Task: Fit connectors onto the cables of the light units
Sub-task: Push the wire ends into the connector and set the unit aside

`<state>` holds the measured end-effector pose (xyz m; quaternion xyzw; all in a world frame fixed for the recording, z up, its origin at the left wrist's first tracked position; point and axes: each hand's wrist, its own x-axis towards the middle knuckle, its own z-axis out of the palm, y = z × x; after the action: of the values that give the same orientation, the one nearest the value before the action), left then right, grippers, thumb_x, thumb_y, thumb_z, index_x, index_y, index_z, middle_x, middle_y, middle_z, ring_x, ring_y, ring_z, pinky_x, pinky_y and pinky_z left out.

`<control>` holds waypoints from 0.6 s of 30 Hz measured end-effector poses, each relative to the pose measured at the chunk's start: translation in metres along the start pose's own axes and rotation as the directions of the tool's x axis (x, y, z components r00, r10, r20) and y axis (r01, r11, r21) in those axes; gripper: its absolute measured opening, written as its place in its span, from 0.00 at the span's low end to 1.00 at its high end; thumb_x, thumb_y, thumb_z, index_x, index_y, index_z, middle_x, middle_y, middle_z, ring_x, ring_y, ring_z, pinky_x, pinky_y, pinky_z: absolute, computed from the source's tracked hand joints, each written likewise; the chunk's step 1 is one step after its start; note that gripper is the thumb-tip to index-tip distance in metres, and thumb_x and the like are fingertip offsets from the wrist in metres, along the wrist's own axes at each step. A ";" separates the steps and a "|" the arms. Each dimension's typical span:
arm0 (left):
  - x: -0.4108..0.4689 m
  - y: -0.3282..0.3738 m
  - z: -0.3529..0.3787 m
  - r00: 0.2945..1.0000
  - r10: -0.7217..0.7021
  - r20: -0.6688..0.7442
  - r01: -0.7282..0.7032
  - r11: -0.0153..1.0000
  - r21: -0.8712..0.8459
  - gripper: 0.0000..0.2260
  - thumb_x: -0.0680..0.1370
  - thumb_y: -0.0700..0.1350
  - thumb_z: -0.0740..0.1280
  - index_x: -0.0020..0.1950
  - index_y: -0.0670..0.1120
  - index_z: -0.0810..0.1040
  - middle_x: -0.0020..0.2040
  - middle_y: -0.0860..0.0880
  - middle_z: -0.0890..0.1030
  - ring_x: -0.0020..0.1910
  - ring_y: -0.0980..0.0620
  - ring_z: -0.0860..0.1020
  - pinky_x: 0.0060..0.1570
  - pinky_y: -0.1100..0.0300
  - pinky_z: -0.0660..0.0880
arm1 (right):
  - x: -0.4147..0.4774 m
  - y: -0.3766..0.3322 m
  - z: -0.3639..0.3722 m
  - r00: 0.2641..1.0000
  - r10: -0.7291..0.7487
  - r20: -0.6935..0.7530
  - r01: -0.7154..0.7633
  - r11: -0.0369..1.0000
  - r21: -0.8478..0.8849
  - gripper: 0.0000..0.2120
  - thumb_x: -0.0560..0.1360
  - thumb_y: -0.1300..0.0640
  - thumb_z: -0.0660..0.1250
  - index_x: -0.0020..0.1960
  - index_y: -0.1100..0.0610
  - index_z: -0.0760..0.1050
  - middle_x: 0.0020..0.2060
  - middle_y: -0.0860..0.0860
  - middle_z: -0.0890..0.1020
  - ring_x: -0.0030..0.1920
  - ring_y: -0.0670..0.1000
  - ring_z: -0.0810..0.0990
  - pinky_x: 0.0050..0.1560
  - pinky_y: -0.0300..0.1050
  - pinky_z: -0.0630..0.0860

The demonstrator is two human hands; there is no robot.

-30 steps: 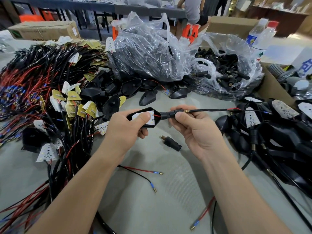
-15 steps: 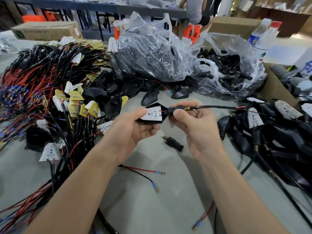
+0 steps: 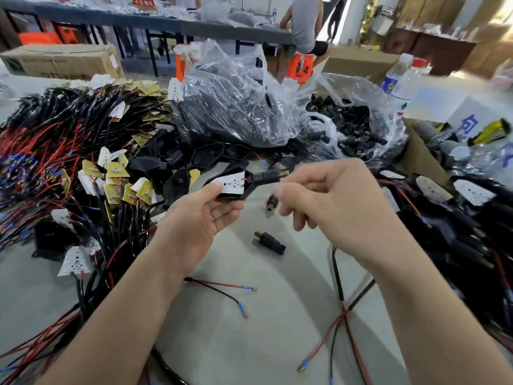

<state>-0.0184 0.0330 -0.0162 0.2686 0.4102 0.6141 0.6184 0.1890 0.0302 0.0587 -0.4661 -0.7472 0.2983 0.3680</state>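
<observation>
Left hand (image 3: 205, 218): palm up above the table (image 3: 249, 351), its grip clamped on the light unit, with the thumb on the white board and the fingers under the black shell.
Light unit (image 3: 231, 186): held off the table between the two hands, board side up, neck pointing right.
Connector (image 3: 263, 178): black and seated on the unit's neck, with its brass end reaching the right forefinger.
Right hand (image 3: 336, 201): blurred, fingers curled; I cannot tell whether its grip holds anything.
Cable (image 3: 336, 270): black; it comes out from under the right hand and runs down the table to red and black ends.
Loose connector (image 3: 269, 242): lies on the table just below the hands.
Second connector (image 3: 273, 202): just beside the right thumb; I cannot tell whether it is held or lying.
Wire pair (image 3: 222, 287): red and black with blue-sleeved tips, on the table beside the left forearm.
Left side: a cable heap (image 3: 50, 151) with white and yellow boards crowds the table up to the left wrist.
Behind: black shells (image 3: 205, 155), then a bag of black parts (image 3: 230, 107) and a bag of connectors (image 3: 358, 129), both clear plastic.
Right side: a heap of units (image 3: 458, 223) close against the right arm, with bottles (image 3: 399, 79) beyond it.
Far side: a cardboard box (image 3: 61, 59) and a seated person (image 3: 305, 23).
</observation>
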 end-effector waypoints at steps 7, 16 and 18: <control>-0.021 0.016 0.037 0.994 -0.073 0.081 0.065 0.993 0.095 0.13 0.84 0.45 0.59 0.43 0.43 0.76 0.28 0.47 0.75 0.23 0.55 0.72 0.20 0.65 0.66 | -0.059 -0.032 -0.033 0.999 -0.047 0.007 0.043 0.852 -0.522 0.16 0.80 0.53 0.63 0.64 0.37 0.71 0.37 0.43 0.81 0.40 0.46 0.78 0.45 0.47 0.73; -0.011 0.003 0.133 0.925 -0.184 0.332 0.176 0.983 0.054 0.19 0.76 0.55 0.69 0.57 0.41 0.79 0.44 0.44 0.86 0.39 0.54 0.85 0.36 0.63 0.81 | -0.086 0.015 -0.126 0.941 0.104 -0.322 -0.267 0.815 -0.514 0.10 0.78 0.48 0.66 0.44 0.53 0.80 0.30 0.47 0.80 0.34 0.46 0.76 0.32 0.43 0.70; -0.007 -0.013 0.152 0.875 -0.203 0.439 0.163 0.978 0.129 0.22 0.74 0.54 0.70 0.64 0.45 0.76 0.57 0.45 0.85 0.55 0.52 0.84 0.50 0.57 0.83 | -0.082 0.038 -0.137 0.881 0.126 -0.455 -0.369 0.785 -0.497 0.09 0.77 0.49 0.66 0.43 0.52 0.81 0.29 0.46 0.80 0.33 0.45 0.77 0.33 0.45 0.71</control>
<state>0.1162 0.0505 0.0531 0.3902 0.3060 0.4555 0.7393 0.3450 -0.0160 0.0816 -0.7011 -0.6412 0.0064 0.3119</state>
